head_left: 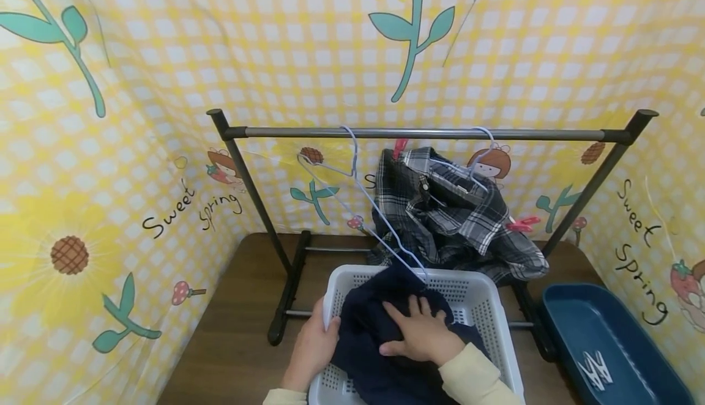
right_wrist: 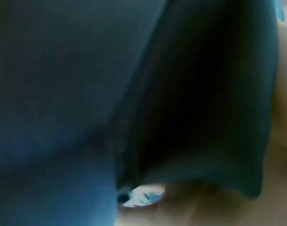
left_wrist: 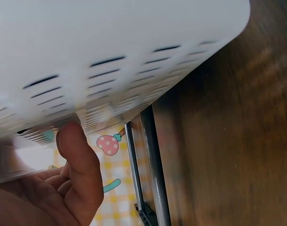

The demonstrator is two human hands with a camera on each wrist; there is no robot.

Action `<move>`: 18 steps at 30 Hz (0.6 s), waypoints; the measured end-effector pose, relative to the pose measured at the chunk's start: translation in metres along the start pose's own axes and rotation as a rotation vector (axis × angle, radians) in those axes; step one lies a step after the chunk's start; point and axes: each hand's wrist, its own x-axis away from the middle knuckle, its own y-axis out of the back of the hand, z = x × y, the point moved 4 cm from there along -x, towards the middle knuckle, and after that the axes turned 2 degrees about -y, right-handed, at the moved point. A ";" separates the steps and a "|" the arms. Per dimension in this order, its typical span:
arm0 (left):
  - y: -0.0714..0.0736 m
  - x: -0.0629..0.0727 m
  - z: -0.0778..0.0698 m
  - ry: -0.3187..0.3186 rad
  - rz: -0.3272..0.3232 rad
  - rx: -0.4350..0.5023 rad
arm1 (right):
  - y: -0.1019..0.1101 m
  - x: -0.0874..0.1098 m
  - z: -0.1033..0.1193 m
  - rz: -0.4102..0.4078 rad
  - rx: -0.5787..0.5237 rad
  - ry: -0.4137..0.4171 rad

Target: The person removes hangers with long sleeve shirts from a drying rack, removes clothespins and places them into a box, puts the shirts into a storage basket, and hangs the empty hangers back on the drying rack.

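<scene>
A white plastic basket [head_left: 498, 331] with slotted walls stands at the front, holding a dark navy cloth garment [head_left: 366, 325]. My left hand [head_left: 311, 347] grips the basket's left rim; the left wrist view shows the thumb [left_wrist: 77, 150] against the wall's outer side. Fingers spread, my right hand [head_left: 421, 331] rests on top of the garment. Dark cloth [right_wrist: 63, 94] fills most of the right wrist view, with blurred skin at its edge. A pale blue wire hanger [head_left: 380, 206] hooks on the rail, its lower end reaching the cloth.
Behind the basket stands a rack with a metal rail [head_left: 297, 132] and black legs. A grey plaid shirt [head_left: 440, 209] hangs there on a second hanger, with red clothespins [head_left: 523, 224]. At right, a blue tray [head_left: 584, 307] holds white clothespins [head_left: 595, 369] on the brown table [head_left: 215, 338].
</scene>
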 end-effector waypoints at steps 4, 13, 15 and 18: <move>-0.002 0.000 -0.001 0.003 0.006 0.016 | -0.004 0.003 -0.019 0.078 0.009 -0.124; -0.003 -0.001 -0.001 0.014 0.020 0.022 | -0.001 0.003 -0.019 0.080 0.020 -0.086; -0.003 -0.001 -0.001 0.015 0.022 0.019 | 0.007 0.007 -0.007 0.003 0.061 -0.012; -0.003 -0.001 -0.001 0.019 0.024 0.026 | 0.016 0.012 0.020 -0.131 0.118 0.115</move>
